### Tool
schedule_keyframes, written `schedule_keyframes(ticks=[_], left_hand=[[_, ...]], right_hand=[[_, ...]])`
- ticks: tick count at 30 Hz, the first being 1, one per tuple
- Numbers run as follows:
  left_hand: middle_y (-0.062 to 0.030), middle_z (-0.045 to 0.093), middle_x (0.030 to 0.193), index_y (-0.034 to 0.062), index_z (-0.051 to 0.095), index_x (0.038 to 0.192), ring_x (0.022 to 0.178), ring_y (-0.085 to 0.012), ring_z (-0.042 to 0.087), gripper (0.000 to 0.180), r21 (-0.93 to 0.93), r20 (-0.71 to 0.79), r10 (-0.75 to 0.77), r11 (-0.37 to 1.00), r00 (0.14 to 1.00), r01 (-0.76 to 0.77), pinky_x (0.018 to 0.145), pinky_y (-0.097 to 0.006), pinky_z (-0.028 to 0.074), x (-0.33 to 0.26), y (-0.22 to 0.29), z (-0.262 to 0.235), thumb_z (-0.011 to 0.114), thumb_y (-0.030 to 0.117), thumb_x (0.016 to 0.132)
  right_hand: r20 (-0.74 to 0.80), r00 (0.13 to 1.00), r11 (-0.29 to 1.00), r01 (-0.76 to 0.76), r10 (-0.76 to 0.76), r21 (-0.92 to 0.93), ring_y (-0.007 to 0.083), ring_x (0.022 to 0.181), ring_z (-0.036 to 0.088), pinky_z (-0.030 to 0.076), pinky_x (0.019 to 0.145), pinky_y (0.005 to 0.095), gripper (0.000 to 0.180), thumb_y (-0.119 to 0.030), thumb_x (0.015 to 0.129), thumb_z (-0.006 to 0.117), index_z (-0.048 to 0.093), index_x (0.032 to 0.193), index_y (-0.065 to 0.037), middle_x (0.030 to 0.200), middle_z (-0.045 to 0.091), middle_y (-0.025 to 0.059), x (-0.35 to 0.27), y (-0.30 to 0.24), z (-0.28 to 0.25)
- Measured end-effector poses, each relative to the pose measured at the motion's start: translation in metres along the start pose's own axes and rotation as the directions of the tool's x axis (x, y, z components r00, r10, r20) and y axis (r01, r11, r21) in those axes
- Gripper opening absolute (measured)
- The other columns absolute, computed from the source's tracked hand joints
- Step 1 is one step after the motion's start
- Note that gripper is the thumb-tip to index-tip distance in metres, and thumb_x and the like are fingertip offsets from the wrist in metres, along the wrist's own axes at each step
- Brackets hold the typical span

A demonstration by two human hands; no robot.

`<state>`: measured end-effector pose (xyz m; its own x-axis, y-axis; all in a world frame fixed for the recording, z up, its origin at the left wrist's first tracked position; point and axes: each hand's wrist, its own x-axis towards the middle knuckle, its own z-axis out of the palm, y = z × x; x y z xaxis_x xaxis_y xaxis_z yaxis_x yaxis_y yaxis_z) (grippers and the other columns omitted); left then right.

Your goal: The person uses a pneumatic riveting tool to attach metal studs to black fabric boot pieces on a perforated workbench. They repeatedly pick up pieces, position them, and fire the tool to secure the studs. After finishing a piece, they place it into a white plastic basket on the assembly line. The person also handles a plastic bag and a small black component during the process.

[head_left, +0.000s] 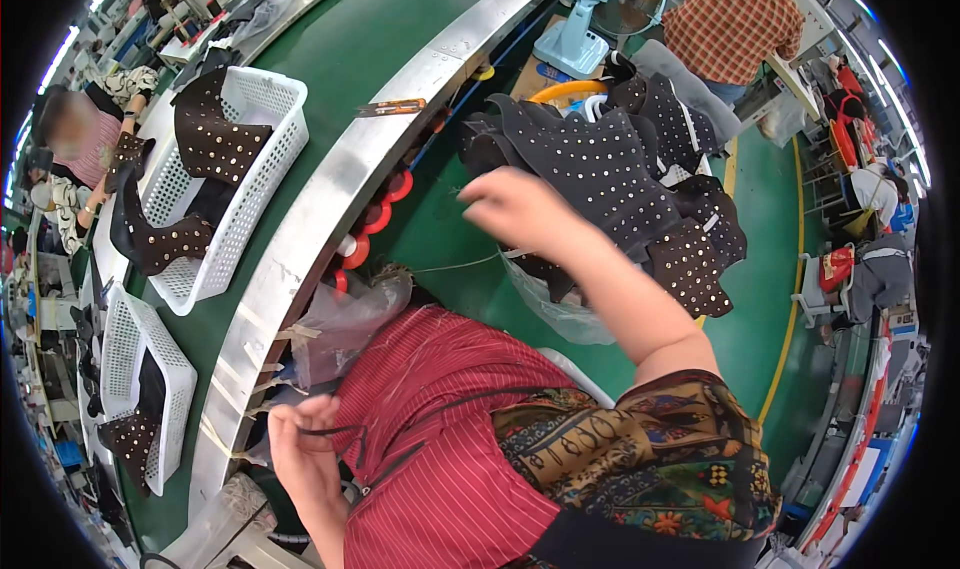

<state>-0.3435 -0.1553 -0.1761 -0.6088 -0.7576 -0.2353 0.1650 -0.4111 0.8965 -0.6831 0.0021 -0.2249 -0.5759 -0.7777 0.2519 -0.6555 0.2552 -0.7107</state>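
Observation:
My left hand [303,447] is low beside the metal bench edge, its fingers closed on a thin black strip [332,431] that crosses in front of my red striped apron [450,409]. My right hand [525,212] reaches out, blurred, beside a heap of dark studded pieces [600,164]. It overlaps the heap's near left edge in view; whether it touches is unclear, and the smeared fingers do not show a hold. The heap lies on and over a container lined with clear plastic [575,319].
A metal-topped bench [330,159] curves along my left, with an orange-handled cutter [392,108] on it. Red rolls [378,216] hang beneath its edge. White baskets [285,119] with studded pieces stand beyond. A blue fan [575,29] is ahead; co-workers sit left and ahead.

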Motion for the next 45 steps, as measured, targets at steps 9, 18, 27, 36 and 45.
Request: schedule_keyframes(ticks=[9,18,27,36,45], left_hand=[[0.0013,0.033,0.057,0.009,0.046,0.093,0.045,-0.0081,0.029,0.016,-0.287,-0.064,-0.049,0.957,0.997,0.029,0.043,-0.022,0.026,-0.001,-0.003,-0.059,0.042,0.023,0.098],[0.0012,0.034,0.065,0.0042,0.047,0.117,0.051,-0.007,0.028,0.026,-0.112,-0.161,0.019,0.993,0.987,-0.038,0.046,-0.021,0.026,0.002,-0.003,-0.063,0.047,0.021,0.098],[0.0026,0.037,0.063,0.0051,0.05,0.11,0.049,-0.0054,0.03,0.018,-0.001,-0.174,0.008,1.0,0.985,-0.008,0.044,-0.02,0.026,-0.011,-0.004,-0.057,0.051,0.016,0.096],[0.0002,0.042,0.058,0.0063,0.054,0.099,0.047,-0.0081,0.036,0.007,-0.124,-0.166,-0.07,0.991,0.984,0.049,0.046,-0.023,0.03,-0.012,-0.011,-0.054,0.052,0.008,0.092],[0.0002,0.048,0.064,0.0045,0.055,0.099,0.053,-0.0082,0.041,0.009,-0.146,-0.141,-0.07,0.988,0.987,0.049,0.05,-0.022,0.033,-0.02,-0.014,-0.063,0.054,0.008,0.091]], right_hand=[[-0.724,0.589,0.609,-0.736,0.36,-0.296,0.0363,0.105,0.056,0.044,0.092,0.0423,0.038,-0.026,0.08,0.064,0.06,0.111,-0.004,0.108,0.059,0.0215,-0.097,0.152,-0.154],[-0.7,0.037,0.009,-0.999,0.713,-0.044,0.0354,0.112,0.055,0.044,0.096,0.041,0.066,-0.041,0.072,0.068,0.053,0.124,-0.004,0.123,0.056,0.0218,-0.276,0.203,-0.187],[-0.616,-0.001,-0.116,-0.982,0.788,-0.146,0.0324,0.117,0.052,0.043,0.096,0.0461,0.061,-0.05,0.071,0.069,0.057,0.117,-0.012,0.119,0.058,0.0139,-0.264,0.185,-0.164],[-0.633,0.249,0.096,-0.959,0.733,-0.266,0.0391,0.098,0.059,0.046,0.088,0.0464,0.055,-0.037,0.063,0.076,0.055,0.102,-0.005,0.101,0.063,0.0204,-0.319,0.238,-0.177],[-0.666,0.44,0.254,-0.897,0.603,-0.363,0.043,0.087,0.059,0.048,0.08,0.0464,0.039,-0.02,0.059,0.076,0.056,0.083,0.003,0.084,0.062,0.0238,-0.314,0.244,-0.181]])
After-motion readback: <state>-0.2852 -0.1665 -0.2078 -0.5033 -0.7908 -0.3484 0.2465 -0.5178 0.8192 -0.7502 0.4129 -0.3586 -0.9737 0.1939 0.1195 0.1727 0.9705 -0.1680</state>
